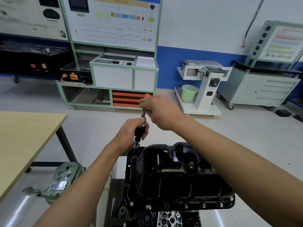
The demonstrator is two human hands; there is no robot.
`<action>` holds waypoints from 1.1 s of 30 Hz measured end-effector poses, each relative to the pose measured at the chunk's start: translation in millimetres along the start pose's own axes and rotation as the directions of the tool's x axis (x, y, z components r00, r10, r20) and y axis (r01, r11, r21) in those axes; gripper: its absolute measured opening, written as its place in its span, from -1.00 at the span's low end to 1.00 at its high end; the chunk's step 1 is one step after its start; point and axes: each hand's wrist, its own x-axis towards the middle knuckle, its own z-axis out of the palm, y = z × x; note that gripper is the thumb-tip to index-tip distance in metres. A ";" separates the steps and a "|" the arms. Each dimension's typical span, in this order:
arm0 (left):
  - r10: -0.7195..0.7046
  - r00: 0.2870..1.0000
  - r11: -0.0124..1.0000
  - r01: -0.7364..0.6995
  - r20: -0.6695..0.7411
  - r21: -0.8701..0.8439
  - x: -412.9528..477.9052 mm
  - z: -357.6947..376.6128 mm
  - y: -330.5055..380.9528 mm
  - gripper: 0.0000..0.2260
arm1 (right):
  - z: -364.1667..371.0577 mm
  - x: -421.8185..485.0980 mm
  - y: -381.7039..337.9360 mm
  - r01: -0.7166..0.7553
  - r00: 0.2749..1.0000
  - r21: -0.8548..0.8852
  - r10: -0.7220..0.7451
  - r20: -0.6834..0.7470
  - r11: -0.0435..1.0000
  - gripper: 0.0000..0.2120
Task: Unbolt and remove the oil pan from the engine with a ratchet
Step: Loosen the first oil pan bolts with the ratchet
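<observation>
A glossy black oil pan (177, 174) sits upside-down on the engine (170, 218), with several bolts along its near flange. The ratchet (142, 122) stands over the pan's far left corner, its socket end down on the flange there. My left hand (131, 130) grips the ratchet's head and black extension just above that corner. My right hand (159, 110) holds the chrome handle's far end, fingers curled round it.
A wooden table (24, 141) stands to the left. A grey metal casting (62, 181) lies on the floor beside the engine stand. Training cabinets (114, 71), a white engine stand with a bucket (201, 89) and a drawer cart (262, 89) line the far wall.
</observation>
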 end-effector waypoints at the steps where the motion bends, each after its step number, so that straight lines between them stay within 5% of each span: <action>1: 0.003 1.000 1.000 -0.004 -0.017 -0.010 -0.1 -0.2 -0.3 -0.61 | 0.8 -0.5 0.2 0.008 1.000 0.004 -0.008 -0.007 1.000 -0.69; 11: 0.033 0.976 0.999 -0.033 -0.215 0.003 6.4 0.4 -1.9 -0.60 | -28.1 -30.7 -5.0 -0.169 0.979 -0.101 0.179 0.096 0.980 -0.88; 14: 0.055 0.969 0.998 -0.053 -0.240 0.016 5.9 4.9 -2.2 -0.58 | -35.3 -41.1 -20.6 -0.209 0.957 0.014 0.201 0.208 0.978 -0.75; 22: 0.038 0.958 0.995 -0.063 -0.286 -0.079 2.3 9.3 -2.0 -0.69 | -21.9 -47.7 -49.2 -0.227 0.969 0.214 0.198 0.148 0.950 -0.55; 26: 0.096 0.974 0.995 -0.093 -0.206 0.023 1.5 -4.1 0.0 -0.67 | -30.4 -43.8 -32.8 -0.208 0.963 0.058 0.194 0.187 0.976 -0.70; 33: 0.122 0.992 0.990 -0.119 -0.032 0.079 -1.9 -12.1 -7.3 -0.56 | -22.3 -21.3 -8.0 -0.079 0.995 -0.204 0.089 0.041 0.976 -0.86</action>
